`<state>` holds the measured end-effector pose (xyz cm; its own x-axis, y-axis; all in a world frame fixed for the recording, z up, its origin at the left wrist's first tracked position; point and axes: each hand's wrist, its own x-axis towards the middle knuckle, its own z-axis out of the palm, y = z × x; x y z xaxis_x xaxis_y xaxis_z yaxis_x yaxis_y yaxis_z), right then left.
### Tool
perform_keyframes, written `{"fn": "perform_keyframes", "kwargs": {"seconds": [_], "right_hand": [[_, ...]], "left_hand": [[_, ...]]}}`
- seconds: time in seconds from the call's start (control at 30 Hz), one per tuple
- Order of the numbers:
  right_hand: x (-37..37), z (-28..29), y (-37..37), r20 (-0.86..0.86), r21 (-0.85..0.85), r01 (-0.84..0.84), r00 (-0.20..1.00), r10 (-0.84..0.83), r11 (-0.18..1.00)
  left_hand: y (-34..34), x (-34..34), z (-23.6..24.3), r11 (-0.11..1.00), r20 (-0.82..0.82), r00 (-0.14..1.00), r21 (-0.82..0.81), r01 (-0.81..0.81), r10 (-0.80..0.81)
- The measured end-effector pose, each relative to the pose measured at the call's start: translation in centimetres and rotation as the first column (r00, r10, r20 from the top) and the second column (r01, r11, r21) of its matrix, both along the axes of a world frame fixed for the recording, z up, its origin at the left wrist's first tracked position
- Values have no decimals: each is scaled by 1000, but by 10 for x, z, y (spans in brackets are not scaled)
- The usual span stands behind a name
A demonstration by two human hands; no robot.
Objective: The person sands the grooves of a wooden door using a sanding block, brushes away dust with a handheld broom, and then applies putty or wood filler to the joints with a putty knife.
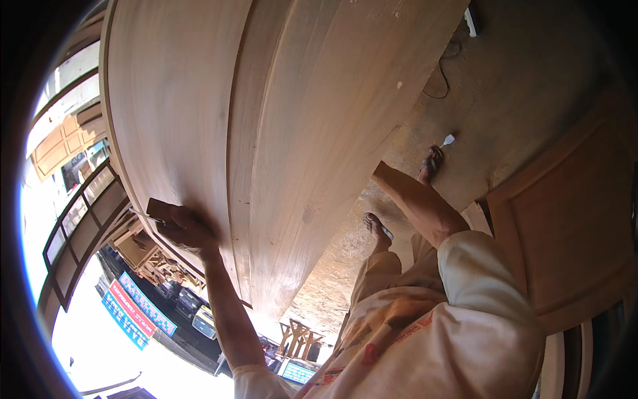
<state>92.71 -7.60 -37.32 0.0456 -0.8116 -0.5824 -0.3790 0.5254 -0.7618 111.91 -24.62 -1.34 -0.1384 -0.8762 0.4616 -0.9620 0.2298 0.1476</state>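
Note:
A large wooden panel [306,120] with long raised ridges fills the upper middle of the head view. My left hand [187,229] is at its left part, near the rounded edge, with the fingers closed around a small flat dark brown piece [158,209]. A thin pale strip [144,215] sticks out beside the fingers; whether I hold it too is hard to make out. My right forearm [419,199] reaches to the panel's right edge and passes out of sight behind it, so my right hand is hidden.
A brown framed wooden panel [565,219] leans at the right. On the dusty floor lie a pale scraper-like tool [448,139] near my sandalled foot [432,159] and a dark cable [442,86]. Beyond the left edge stand wooden frames [86,213] and coloured banners [136,312].

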Motion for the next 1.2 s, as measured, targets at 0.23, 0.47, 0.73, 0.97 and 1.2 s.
{"fn": "perform_keyframes", "kwargs": {"seconds": [0.23,0.47,0.73,0.97,1.2], "right_hand": [[-163,-93,289,-493,637,668,736,-463,384],[-145,-33,368,-573,512,687,721,-391,516],[-2,-9,31,-6,-33,136,991,-136,990],[-116,-95,137,-120,484,333,941,-316,809],[-237,-9,486,-799,241,967,244,-549,79]], "left_hand": [[-10,33,9,996,269,959,-39,-86,93],[-8,51,5,991,203,970,-11,-135,134],[-19,27,13,991,105,992,101,-86,76],[-12,20,12,993,187,977,35,-113,105],[-4,25,3,999,217,976,-41,1,8]]}}
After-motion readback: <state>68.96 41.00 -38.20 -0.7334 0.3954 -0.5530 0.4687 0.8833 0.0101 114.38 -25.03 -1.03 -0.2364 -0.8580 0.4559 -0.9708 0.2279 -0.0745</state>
